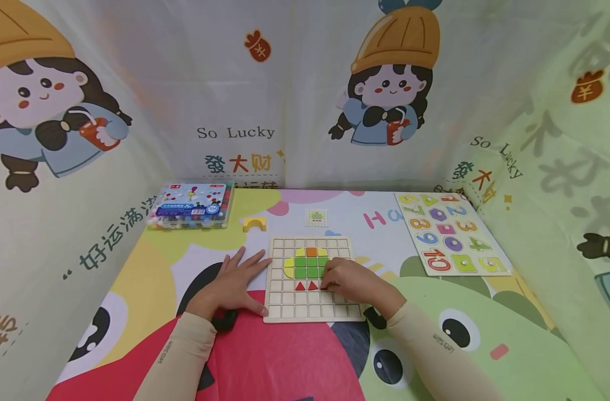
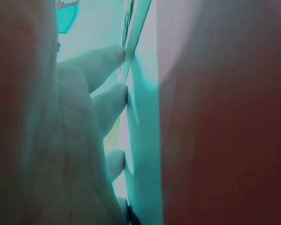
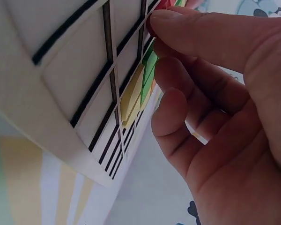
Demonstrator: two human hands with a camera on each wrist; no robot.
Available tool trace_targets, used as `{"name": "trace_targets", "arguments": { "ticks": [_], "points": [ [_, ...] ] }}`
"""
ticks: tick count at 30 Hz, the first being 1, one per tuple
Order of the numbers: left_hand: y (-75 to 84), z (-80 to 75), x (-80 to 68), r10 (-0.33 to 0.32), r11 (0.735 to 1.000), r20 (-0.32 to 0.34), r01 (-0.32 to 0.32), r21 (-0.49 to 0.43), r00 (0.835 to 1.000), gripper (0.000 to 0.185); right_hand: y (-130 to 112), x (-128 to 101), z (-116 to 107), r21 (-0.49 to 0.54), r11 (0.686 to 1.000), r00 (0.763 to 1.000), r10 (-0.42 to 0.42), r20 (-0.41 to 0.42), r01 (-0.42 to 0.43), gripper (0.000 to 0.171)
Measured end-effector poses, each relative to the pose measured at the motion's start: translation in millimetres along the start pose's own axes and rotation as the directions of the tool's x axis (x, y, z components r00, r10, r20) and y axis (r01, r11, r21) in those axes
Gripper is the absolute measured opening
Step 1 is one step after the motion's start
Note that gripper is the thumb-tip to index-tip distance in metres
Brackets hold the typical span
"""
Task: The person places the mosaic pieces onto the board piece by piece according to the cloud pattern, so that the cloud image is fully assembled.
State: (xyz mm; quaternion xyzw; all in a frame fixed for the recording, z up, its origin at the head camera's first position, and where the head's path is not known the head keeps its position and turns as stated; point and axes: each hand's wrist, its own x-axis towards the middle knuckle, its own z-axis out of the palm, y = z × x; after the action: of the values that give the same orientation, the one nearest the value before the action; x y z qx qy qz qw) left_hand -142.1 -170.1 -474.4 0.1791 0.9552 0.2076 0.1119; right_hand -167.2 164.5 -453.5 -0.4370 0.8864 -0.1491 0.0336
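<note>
A pale wooden grid board [image 1: 279, 306] lies on the patterned table cover. Green squares [image 1: 312, 267] fill its middle cells, bordered by yellow pieces [image 1: 289, 268] with an orange square [image 1: 311, 252] on top. Below them sit two red triangles [image 1: 300, 286]. My right hand [image 1: 355, 281] pinches a red piece [image 3: 160, 6] between thumb and index finger at the board's surface, just right of those triangles; the fingers hide most of it. Spread out flat, my left hand [image 1: 237, 284] rests on the table, its thumb and fingertips at the board's left edge.
Behind the board lies a small pattern card [image 1: 317, 218]. A yellow arch block [image 1: 255, 224] stands at back left, near a clear plastic box [image 1: 191, 205] of colourful parts. A number and shape puzzle board [image 1: 452, 234] lies at the right. Printed curtains enclose the table.
</note>
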Motion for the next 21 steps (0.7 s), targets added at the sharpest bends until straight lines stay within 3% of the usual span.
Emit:
{"name": "trace_targets", "arguments": {
  "ticks": [7,12,17,21],
  "points": [
    [0.5,-0.5,0.0,-0.004,1.000,0.006,0.004,-0.005,1.000,0.124,-1.4,-1.7,-0.2,-0.010,1.000,1.000,0.007,-0.015,-0.007,0.011],
    [2.3,0.9,1.0,0.002,1.000,0.008,-0.002,-0.012,1.000,0.124,-5.2,-14.0,-3.5,0.027,0.998,0.998,0.060,-0.025,-0.059,0.015],
    [2.3,1.0,2.5,0.004,1.000,0.013,-0.004,-0.014,1.000,0.125,-9.7,-37.2,-9.8,0.095,0.990,0.984,0.120,-0.128,-0.108,0.016],
    [0.9,0.2,3.2,-0.004,1.000,0.017,0.005,-0.016,1.000,0.125,-13.0,-54.3,-11.2,0.147,0.979,0.957,0.174,-0.231,-0.142,0.013]
  ]
}}
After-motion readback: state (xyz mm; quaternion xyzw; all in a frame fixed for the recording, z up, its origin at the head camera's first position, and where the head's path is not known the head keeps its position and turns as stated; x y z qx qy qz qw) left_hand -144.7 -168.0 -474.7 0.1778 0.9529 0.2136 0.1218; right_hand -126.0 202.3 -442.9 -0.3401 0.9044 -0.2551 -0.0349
